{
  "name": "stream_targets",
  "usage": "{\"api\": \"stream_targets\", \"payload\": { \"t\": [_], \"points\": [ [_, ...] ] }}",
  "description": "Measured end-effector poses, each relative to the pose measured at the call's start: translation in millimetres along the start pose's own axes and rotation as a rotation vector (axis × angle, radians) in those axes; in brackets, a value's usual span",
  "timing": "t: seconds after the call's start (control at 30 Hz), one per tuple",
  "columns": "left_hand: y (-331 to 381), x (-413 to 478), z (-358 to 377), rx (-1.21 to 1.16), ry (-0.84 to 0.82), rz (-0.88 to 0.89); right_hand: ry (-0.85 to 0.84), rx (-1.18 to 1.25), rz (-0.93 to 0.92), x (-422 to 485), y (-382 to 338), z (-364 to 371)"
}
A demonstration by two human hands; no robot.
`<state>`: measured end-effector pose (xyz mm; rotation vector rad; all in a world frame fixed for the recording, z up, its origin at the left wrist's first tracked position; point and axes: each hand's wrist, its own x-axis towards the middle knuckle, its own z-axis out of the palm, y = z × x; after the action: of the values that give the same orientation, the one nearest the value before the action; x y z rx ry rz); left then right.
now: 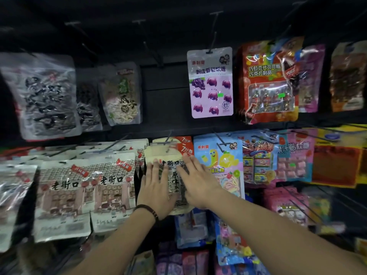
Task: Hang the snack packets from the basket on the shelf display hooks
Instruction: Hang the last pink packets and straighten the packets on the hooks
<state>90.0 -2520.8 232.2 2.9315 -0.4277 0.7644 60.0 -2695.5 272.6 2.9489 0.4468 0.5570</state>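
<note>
A beige sunflower-seed packet (172, 155) hangs on a black hook (167, 138) in the lower row of the shelf display, in front of similar packets. My left hand (156, 189) lies flat on its left half, fingers straight and spread. My right hand (195, 179) presses flat on its right half, fingertips near the red corner label. Neither hand grips anything. The basket is out of view.
Matching beige packets (111, 187) hang to the left, a blue gummy packet (224, 165) to the right. Above hang a purple grape-candy packet (210, 82) and a red chocolate packet (268, 80). Several bare hooks (153, 50) jut out at the top. More packets hang below.
</note>
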Motion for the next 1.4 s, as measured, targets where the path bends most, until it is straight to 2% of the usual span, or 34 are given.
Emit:
{"api": "stream_targets", "payload": {
  "t": [0.17, 0.4, 0.53, 0.73, 1.1, 1.33, 1.4],
  "points": [
    [-2, 21, 4, -0.027, -0.022, -0.020, -0.046, 0.010, 0.051, 25, -5, 12],
    [-8, 57, 6, -0.060, -0.126, -0.044, -0.081, 0.006, 0.087, 54, 4, 14],
    [-9, 71, 9, -0.097, -0.183, -0.054, -0.099, -0.074, 0.111, 71, 7, 15],
    [-10, 88, 9, -0.143, -0.249, -0.055, -0.184, -0.053, 0.139, 90, 11, 6],
    [-9, 59, 3, 0.058, -0.206, 0.005, -0.145, -0.129, 0.074, 58, 4, 1],
    [-15, 12, -24, 0.090, -0.134, 0.134, -0.155, -0.167, -0.012, 27, -17, -11],
    [-25, -4, -31, 0.115, -0.067, 0.160, -0.129, -0.182, -0.042, 20, -29, -13]
  ]
}}
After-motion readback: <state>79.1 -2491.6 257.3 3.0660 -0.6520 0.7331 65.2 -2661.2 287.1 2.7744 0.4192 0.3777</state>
